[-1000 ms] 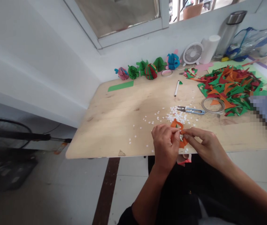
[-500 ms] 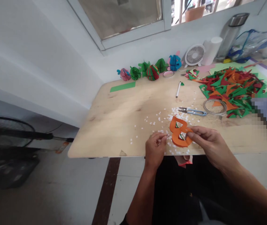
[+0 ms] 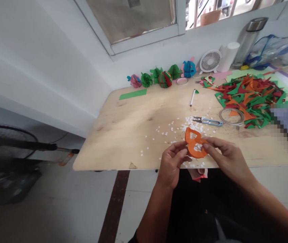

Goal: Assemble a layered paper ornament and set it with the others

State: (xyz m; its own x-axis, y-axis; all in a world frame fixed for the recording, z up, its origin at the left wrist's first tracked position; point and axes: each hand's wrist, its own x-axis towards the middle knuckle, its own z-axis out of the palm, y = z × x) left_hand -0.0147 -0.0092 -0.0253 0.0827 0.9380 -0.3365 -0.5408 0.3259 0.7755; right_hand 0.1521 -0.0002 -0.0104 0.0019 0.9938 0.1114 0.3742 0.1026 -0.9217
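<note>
An orange paper cut-out (image 3: 196, 153) with two openings is held above the table near its front edge. My right hand (image 3: 225, 152) pinches its right side between thumb and fingers. At its left edge is my left hand (image 3: 173, 160), its thumb and fingers closed together at the paper; whether they grip it or something small cannot be made out. Small white paper bits (image 3: 181, 127) lie scattered under and around the cut-out. Just behind lie blue-handled thread snips (image 3: 211, 122), pointing left.
A tape roll (image 3: 231, 116) lies by a heap of coloured scraps (image 3: 252, 94) at right. Along the wall stand folded-paper shapes (image 3: 165, 79), a small fan (image 3: 210, 61) and a bottle (image 3: 250, 40). A white pen (image 3: 192, 98) and green strip (image 3: 133, 94) lie farther back.
My left hand has moved right and up to the orange cut-out's edge. The cut-out has shifted slightly right and turned, and the green seen in its openings no longer shows.
</note>
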